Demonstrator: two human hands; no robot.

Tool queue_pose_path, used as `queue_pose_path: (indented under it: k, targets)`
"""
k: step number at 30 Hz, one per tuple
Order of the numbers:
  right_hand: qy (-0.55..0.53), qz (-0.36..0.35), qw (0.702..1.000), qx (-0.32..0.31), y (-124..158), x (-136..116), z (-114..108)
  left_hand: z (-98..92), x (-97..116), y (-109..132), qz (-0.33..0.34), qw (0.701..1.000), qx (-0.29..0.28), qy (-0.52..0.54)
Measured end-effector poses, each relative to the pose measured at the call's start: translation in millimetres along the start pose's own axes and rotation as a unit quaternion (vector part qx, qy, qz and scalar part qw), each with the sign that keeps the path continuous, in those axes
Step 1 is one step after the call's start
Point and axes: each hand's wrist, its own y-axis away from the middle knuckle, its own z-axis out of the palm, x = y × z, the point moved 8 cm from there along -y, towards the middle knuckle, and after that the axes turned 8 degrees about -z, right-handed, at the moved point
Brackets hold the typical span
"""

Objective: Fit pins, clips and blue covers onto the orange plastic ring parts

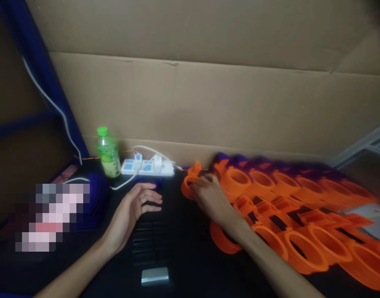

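Note:
My right hand [208, 198] is closed on an orange plastic ring-shaped part [188, 185] at the left end of a large spread of like orange parts [304, 211]. Its fingers curl over the part's rim. My left hand [137, 207] hovers open above the black table [177, 265], palm turned toward the right, fingers apart, holding nothing. It is a short way left of the right hand. The orange parts lie in rows on the table's right half, some over a purple sheet [239, 159].
A green-capped drink bottle [108, 153] stands at the back left beside a white power strip [148, 167] with plugs and cables. A small silver block [155, 275] lies near the front edge. Cardboard walls [208, 103] close the back. A blue frame post [41, 70] rises at left.

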Motion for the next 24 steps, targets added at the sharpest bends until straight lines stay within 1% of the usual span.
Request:
queue_pose_path:
  k: [1,3,5,6,7,9,10,12,14,15,16,19,21,22,24]
  targets:
    - [-0.017,0.001,1.000,0.020,1.4,-4.5,-7.3,-1.6,0.3,-0.2,0.005,1.000,0.011,0.000]
    - [-0.081,0.000,0.993,0.091,7.6,-18.6,-29.5,-3.5,0.4,0.5,0.012,0.999,0.031,0.002]
    - [-0.181,-0.028,0.970,0.160,14.9,-42.3,-52.4,-1.6,-0.5,2.9,0.009,0.999,0.035,0.018]
    - [-0.233,-0.061,0.956,0.168,17.2,-58.3,-60.1,0.9,-1.7,4.5,-0.001,0.999,0.028,0.030]
    - [-0.279,-0.100,0.941,0.163,19.0,-75.6,-65.5,3.7,-3.2,6.1,-0.016,0.999,0.021,0.042]
    - [-0.333,-0.165,0.916,0.151,23.8,-104.9,-72.2,10.0,-9.7,8.9,-0.078,0.996,-0.003,0.044]
    - [-0.340,-0.184,0.908,0.159,27.6,-114.6,-74.0,8.7,-9.3,9.6,-0.090,0.995,0.006,0.039]
    - [-0.332,-0.182,0.902,0.208,38.6,-121.7,-73.6,-1.3,-2.7,8.8,-0.082,0.994,0.056,0.037]
    - [-0.323,-0.154,0.896,0.263,54.4,-121.5,-63.9,-13.8,7.6,6.6,-0.052,0.991,0.105,0.071]
    - [-0.318,-0.145,0.896,0.276,62.7,-123.0,-54.6,-18.2,11.9,5.1,-0.040,0.987,0.117,0.098]
    - [-0.306,-0.147,0.900,0.272,70.3,-127.5,-42.9,-20.6,15.2,3.5,-0.033,0.984,0.118,0.126]
    - [-0.198,-0.201,0.940,0.193,88.3,-153.7,-1.1,-18.1,20.2,-0.1,-0.038,0.981,0.087,0.170]
    - [-0.139,-0.217,0.955,0.148,96.7,-163.2,20.3,-13.4,21.1,0.0,-0.045,0.980,0.070,0.179]
    - [-0.123,-0.217,0.959,0.134,99.5,-164.4,26.7,-11.3,21.0,0.6,-0.048,0.980,0.065,0.184]
    - [-0.111,-0.220,0.962,0.121,103.4,-163.4,31.2,-7.6,20.0,1.7,-0.056,0.978,0.060,0.193]
